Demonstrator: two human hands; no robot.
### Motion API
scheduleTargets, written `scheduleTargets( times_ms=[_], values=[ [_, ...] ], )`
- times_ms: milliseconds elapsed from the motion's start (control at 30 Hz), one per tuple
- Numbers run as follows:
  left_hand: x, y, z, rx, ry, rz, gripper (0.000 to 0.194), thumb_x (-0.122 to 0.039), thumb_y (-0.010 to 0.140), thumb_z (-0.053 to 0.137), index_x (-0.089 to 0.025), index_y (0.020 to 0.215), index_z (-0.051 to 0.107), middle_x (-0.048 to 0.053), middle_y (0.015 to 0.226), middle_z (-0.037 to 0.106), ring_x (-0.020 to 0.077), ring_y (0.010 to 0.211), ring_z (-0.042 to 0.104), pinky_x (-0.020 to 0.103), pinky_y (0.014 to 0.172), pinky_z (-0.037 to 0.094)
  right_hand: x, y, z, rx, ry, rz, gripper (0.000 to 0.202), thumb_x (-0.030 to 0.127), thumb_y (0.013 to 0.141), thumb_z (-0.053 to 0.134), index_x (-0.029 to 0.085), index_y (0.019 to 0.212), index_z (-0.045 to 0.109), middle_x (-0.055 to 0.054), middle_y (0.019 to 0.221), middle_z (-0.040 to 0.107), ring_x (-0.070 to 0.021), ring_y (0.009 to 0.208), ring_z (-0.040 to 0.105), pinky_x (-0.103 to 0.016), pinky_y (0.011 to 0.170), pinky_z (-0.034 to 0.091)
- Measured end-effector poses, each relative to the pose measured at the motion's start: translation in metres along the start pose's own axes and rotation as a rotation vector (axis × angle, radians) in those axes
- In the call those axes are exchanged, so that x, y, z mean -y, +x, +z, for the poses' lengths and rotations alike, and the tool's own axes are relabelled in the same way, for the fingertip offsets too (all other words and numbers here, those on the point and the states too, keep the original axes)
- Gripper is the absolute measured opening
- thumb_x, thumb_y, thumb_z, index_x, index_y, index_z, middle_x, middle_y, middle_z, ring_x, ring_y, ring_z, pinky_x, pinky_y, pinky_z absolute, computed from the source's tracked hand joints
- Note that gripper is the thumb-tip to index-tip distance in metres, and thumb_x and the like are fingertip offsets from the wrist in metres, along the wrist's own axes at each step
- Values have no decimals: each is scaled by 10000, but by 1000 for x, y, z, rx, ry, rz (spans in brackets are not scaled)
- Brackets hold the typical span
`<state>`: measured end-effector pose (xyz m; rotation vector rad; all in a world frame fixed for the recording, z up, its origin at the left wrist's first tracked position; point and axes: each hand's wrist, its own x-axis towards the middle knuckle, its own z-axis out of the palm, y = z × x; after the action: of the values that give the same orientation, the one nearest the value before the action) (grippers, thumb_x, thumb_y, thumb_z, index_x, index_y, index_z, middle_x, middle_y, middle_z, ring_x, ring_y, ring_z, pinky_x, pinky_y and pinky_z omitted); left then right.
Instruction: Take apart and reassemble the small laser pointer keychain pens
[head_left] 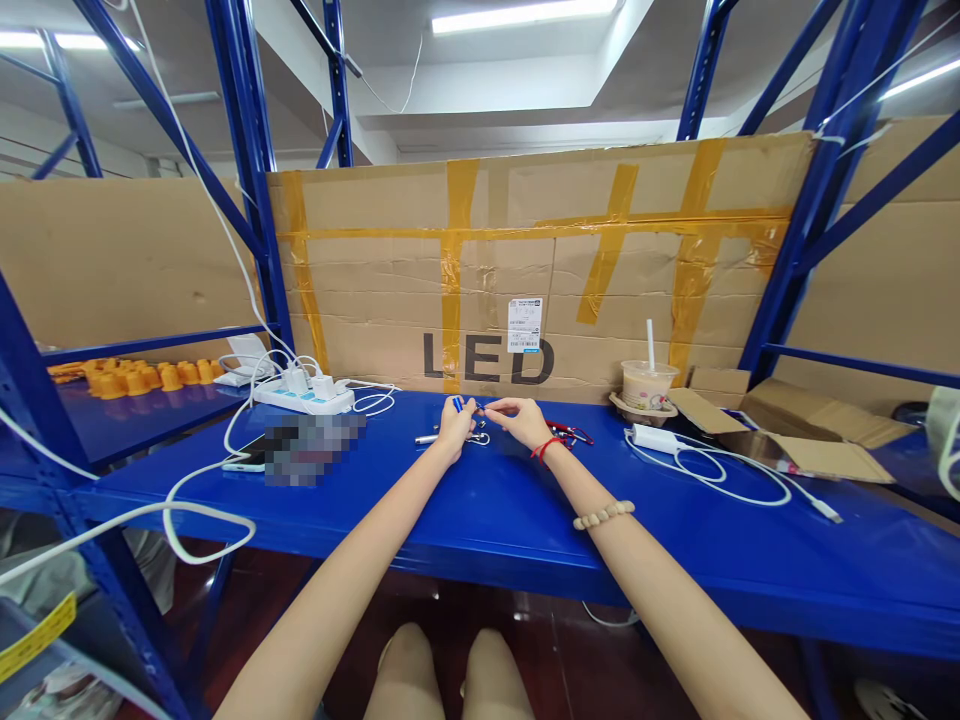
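Note:
My left hand [452,430] is closed around a small blue object [457,404] whose exact kind I cannot make out. My right hand [523,421], with a red cord on its wrist, pinches at a tiny dark metal piece just to the right of that blue object; the fingertips of both hands almost meet. Beneath and beside my hands lie a silver metal rod [426,440] and a metal ring [481,439]. Red and dark small hardware [574,433], perhaps clips, rests just right of my right wrist.
On the blue shelf table [480,510] stand a white power strip [304,397], a phone [251,455], a lidded drink cup [649,385] with a straw, a white cable with adapter [654,439] and an opened cardboard box [814,420]. A taped cardboard sheet [375,290] closes the back.

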<state>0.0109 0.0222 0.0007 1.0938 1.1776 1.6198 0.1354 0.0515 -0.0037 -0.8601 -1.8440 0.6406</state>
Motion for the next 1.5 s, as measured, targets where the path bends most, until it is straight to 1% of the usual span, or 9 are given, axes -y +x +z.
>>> scheduleTargets(
  times_ms=[267,600,733,867,967,1100,1167,1367,1500],
  values=[
    [-2,1,0,-18,-29,-22,172,-161,826,423,-204,722,293,-82,549,416,17,320,328,124,326,190,0,0,3,60,79,79,232,234,610,676,121,813,678,-75,785,699,-162,657,641,-204,440,516],
    [0,3,-2,-47,-18,-9,190,-227,810,478,-202,727,309,-98,522,332,17,337,320,123,340,199,10,-4,1,70,127,101,280,305,659,651,122,869,677,-87,846,691,-174,758,635,-172,430,508],
    [-1,1,0,-20,-15,21,189,-208,815,464,-201,717,303,-101,513,298,20,337,314,126,337,179,10,-3,2,54,115,121,279,285,692,616,118,909,667,-95,889,685,-171,757,634,-176,422,506],
    [-1,-1,0,14,-4,56,196,-204,801,483,-201,714,307,-99,514,315,26,345,313,136,338,171,7,-2,1,41,85,122,243,289,683,619,130,855,685,-77,823,696,-175,716,639,-179,402,491],
    [0,-1,0,19,6,79,220,-218,779,517,-203,713,307,-99,520,333,27,356,316,137,348,189,3,0,1,13,59,107,193,273,672,620,143,793,697,-64,776,702,-182,712,645,-210,464,514],
    [1,-2,1,21,22,100,258,-221,740,563,-202,711,308,-94,543,384,26,379,333,138,369,229,-1,4,1,-44,38,82,131,213,664,611,141,735,695,-66,764,703,-179,744,648,-267,655,533],
    [1,-2,1,28,29,104,274,-231,720,583,-202,712,312,-91,552,407,28,386,338,141,380,252,-3,5,1,-66,37,78,127,209,667,603,144,733,690,-65,765,702,-174,747,647,-270,674,530],
    [4,-1,0,50,65,103,320,-268,656,647,-197,709,340,-82,553,439,32,400,355,145,391,269,-3,4,2,-87,71,112,158,252,683,597,157,789,666,-53,742,684,-138,619,626,-181,403,490],
    [4,-1,1,66,88,84,322,-253,639,662,-194,709,353,-83,536,438,29,389,350,141,386,256,0,3,2,-109,127,144,144,233,697,583,146,804,624,-63,767,667,-128,594,624,-174,381,489]
  ],
)
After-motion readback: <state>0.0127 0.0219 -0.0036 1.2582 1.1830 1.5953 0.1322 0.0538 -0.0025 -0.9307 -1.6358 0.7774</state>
